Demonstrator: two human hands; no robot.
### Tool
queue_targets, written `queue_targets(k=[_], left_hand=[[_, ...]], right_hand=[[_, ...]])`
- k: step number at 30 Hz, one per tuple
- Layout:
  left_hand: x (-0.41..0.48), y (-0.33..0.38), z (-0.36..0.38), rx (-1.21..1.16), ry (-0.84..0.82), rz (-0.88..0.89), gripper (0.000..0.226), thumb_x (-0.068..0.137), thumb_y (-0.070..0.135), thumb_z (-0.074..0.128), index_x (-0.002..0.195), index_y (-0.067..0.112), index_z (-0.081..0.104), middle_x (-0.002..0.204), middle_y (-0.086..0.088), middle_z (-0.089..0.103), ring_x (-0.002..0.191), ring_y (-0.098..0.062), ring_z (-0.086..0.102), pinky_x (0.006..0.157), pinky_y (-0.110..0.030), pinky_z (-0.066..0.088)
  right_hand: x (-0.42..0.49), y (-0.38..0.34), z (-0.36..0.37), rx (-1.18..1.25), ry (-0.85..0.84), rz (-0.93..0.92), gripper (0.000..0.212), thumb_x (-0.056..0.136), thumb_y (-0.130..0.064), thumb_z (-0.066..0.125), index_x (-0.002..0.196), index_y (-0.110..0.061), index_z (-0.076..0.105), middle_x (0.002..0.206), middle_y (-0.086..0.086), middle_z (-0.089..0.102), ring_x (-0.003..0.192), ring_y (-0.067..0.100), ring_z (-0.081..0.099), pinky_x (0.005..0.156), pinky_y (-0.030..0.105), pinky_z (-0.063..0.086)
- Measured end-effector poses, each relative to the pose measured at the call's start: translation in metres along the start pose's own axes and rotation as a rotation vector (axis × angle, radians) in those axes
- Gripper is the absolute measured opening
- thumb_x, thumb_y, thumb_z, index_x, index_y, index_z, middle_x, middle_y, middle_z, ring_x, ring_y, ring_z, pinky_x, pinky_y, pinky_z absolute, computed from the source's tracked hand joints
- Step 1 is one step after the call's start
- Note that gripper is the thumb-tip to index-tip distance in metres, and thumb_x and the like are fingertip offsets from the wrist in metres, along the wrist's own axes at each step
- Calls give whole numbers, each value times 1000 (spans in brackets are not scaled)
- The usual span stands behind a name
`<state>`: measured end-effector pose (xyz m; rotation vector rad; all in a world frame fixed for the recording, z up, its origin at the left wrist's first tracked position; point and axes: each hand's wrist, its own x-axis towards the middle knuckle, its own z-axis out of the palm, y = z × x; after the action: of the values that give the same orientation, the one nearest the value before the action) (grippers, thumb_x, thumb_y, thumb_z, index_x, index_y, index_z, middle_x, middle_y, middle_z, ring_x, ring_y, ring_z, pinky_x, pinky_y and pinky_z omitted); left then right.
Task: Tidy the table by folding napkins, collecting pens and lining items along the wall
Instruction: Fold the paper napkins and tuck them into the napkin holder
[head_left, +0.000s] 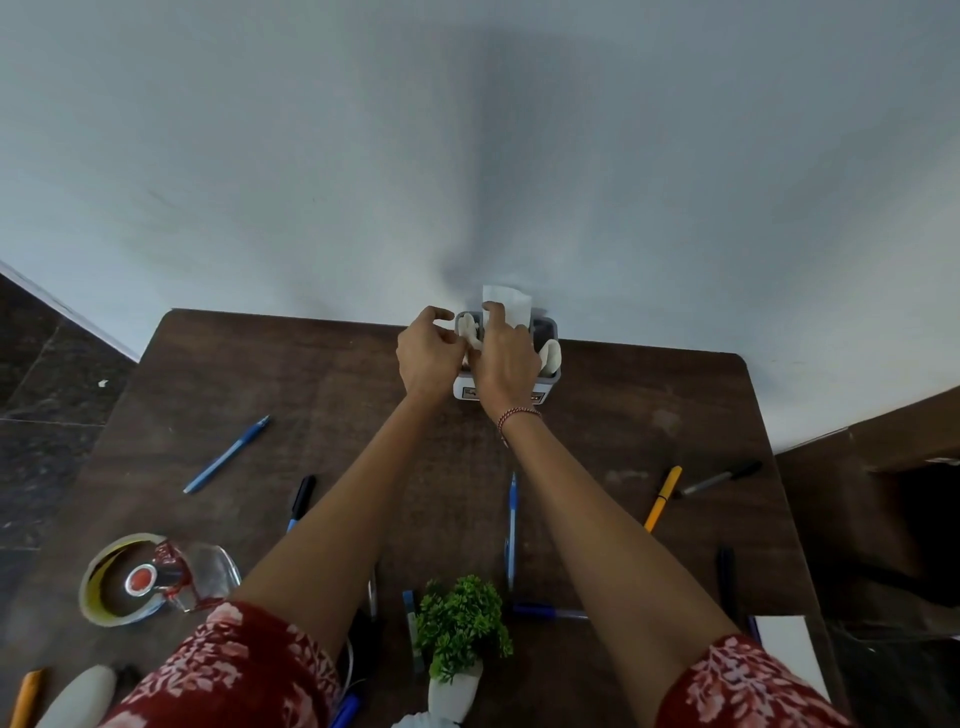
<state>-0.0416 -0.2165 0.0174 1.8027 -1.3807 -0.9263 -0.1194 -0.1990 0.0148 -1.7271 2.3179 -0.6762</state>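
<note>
A pale bare wall (311, 156) fills the upper view, with dark tiled floor (41, 389) to the left. Against the wall stands the brown wooden surface (363, 395), scuffed and matt, so things laid on it should not slide much.

Both arms reach across it to the far edge. There a small grey-and-white holder (548, 330) sits touching the wall, with rolled white pieces already tucked inside.

The right hand (506, 358) is over the holder, its grip closed on a folded white napkin (511, 301) that stands upright above the rim, partly in. The left hand (428, 348) is just beside the holder's left wall with fingers curled; I cannot tell whether its grip holds anything or only steadies the rim.

The napkin looks light, soft and limp. It will likely buckle if pushed from the top, so a pinch low on the folded edge seems the better hold, with the holder braced, since that looks light too.

Nearer the person are a leafy plant in a white pot (460, 623) and a tape roll (104, 587).

Smallest are the uncollected pens, well apart: a blue pen (226, 454), a yellow pen (662, 499) and a black marker (719, 480). They look stiff, smooth and likely to roll, best taken mid-barrel.
</note>
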Motion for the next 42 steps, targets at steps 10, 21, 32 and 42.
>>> queue_targets(k=[10, 21, 32, 42], left_hand=[[0, 1, -3, 34, 40, -23, 29, 90, 27, 59, 115, 14, 61, 93, -3, 73, 76, -13, 64, 63, -22, 42], [-5, -16, 1, 155, 6, -75, 29, 92, 17, 52, 115, 8, 66, 114, -8, 68, 108, -24, 61, 84, -26, 43], [-6, -20, 9, 119, -53, -89, 27, 91, 9, 57, 116, 6, 68, 114, -10, 69, 105, -20, 64, 96, -26, 47], [-9, -16, 12, 77, -74, -101, 27, 89, 6, 57, 114, 5, 68, 111, -11, 70, 99, -22, 66, 94, -29, 50]], right_hand=[[-2, -4, -11, 119, -124, 21, 48, 94, -31, 49, 136, -10, 37, 104, 13, 67, 103, 31, 60, 76, 39, 48], [-18, 72, -27, 323, 219, 261, 25, 92, -9, 51, 115, -6, 58, 112, 13, 54, 108, 26, 45, 85, 29, 41], [-12, 101, -16, 491, -44, 438, 24, 89, -6, 57, 110, 2, 66, 106, 18, 69, 97, 27, 66, 92, 38, 52], [-4, 108, -17, 544, -55, 487, 24, 88, -4, 59, 111, 2, 66, 107, 17, 69, 96, 25, 67, 90, 38, 54]])
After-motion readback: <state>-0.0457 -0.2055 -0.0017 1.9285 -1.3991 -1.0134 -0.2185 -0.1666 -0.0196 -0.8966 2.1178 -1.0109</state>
